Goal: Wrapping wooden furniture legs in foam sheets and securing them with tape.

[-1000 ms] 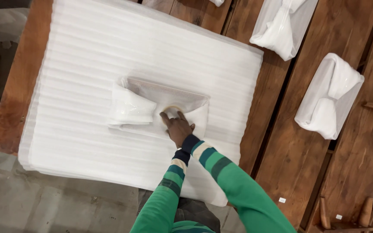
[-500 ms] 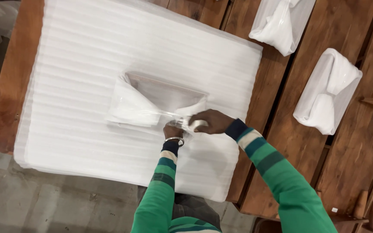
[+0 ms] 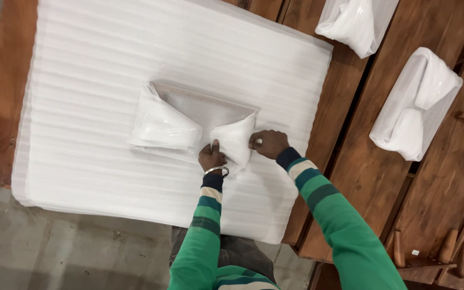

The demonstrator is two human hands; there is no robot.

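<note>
Wooden table [image 3: 361, 177] under everything. Large stack of white foam sheets [image 3: 108, 80] covers table's left part. Two wrapped white bundles [image 3: 417, 107] lie far right, well apart from hands. Half-wrapped flat grey piece [image 3: 200, 110] sits mid-stack, foam folded over left and right ends. Left hand [image 3: 212, 158] pinches near edge of right flap [image 3: 234, 142]. Right hand [image 3: 268, 143] grips flap's right side, fingers curled.

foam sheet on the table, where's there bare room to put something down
The foam sheet is bare along its far edge, its left side and the near strip. It is crowded mid-sheet, where the left hand and right hand pinch the half-wrapped item. Wrapped bundles fill the planks at right.
</note>
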